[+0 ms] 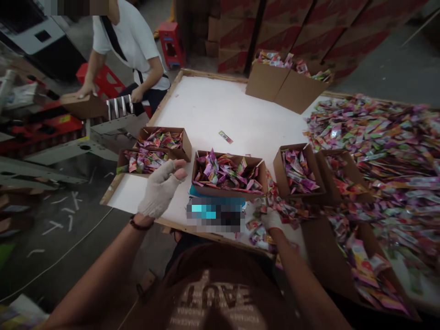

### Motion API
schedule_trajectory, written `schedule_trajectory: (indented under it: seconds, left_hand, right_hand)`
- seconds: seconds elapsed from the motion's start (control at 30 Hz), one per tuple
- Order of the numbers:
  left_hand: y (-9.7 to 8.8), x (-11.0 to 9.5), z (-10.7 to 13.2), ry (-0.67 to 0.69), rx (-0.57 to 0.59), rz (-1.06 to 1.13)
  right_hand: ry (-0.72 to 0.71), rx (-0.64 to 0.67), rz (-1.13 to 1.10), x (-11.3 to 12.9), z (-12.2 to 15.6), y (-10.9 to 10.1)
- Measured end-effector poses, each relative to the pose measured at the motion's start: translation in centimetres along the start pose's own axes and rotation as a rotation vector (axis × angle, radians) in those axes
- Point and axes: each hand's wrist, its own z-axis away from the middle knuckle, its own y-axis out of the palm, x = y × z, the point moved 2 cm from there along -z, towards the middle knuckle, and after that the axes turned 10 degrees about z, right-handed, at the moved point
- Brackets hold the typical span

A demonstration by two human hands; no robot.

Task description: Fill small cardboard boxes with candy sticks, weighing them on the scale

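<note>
left hand (162,187) relaxed, empty; right hand (273,220) too blurred to tell its grip; a hasty sweep could push packets (257,233) around it off the table (213,101).

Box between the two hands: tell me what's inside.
Glossy packets, mostly purple and pink, lie heaped in the box; the top ones cover whatever lies beneath, including the box's bottom.

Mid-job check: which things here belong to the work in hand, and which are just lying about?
Apparently in use:
right hand among loose packets
left hand, open, near packet-filled boxes
centre box of packets, seemingly on a blue-topped device

Probably just lying about:
lone packet on the white tabletop
red stool
white strips on the floor
</note>
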Motion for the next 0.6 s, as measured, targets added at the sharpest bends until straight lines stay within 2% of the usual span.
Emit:
schedule_trajectory:
  seconds: [0.1,0.17,0.23,0.33,0.4,0.5,0.6]
  left_hand:
    - [1.9,-1.3,-0.6,0.157,0.169,-0.205]
    - [3.4,-1.8,-0.9,0.281,0.276,-0.369]
    - [4.9,-2.3,-1.2,0.358,0.334,-0.52]
    - [6.5,-3.2,-1.7,0.358,0.379,-0.64]
    - [6.7,-3.9,-2.1,0.323,0.35,-0.617]
    - [6.4,-4.4,-2.5,0.229,0.29,-0.488]
    - [6.5,-3.8,-2.6,0.185,0.346,-0.496]
  right_hand:
    - [0.131,0.13,-0.025,-2.0,-0.8,-0.5]
    - [0.179,0.174,-0.052,-3.6,-1.2,-1.5]
    - [0.188,0.164,-0.093,-4.7,-1.5,-2.8]
    - [0.202,0.113,-0.131,-4.9,-2.7,-3.3]
    - [0.234,0.098,-0.125,-3.9,-3.9,-2.3]
    - [0.359,0.079,-0.087,-1.6,-5.6,0.5]
    - [0.509,0.08,-0.049,0.4,-6.5,2.8]
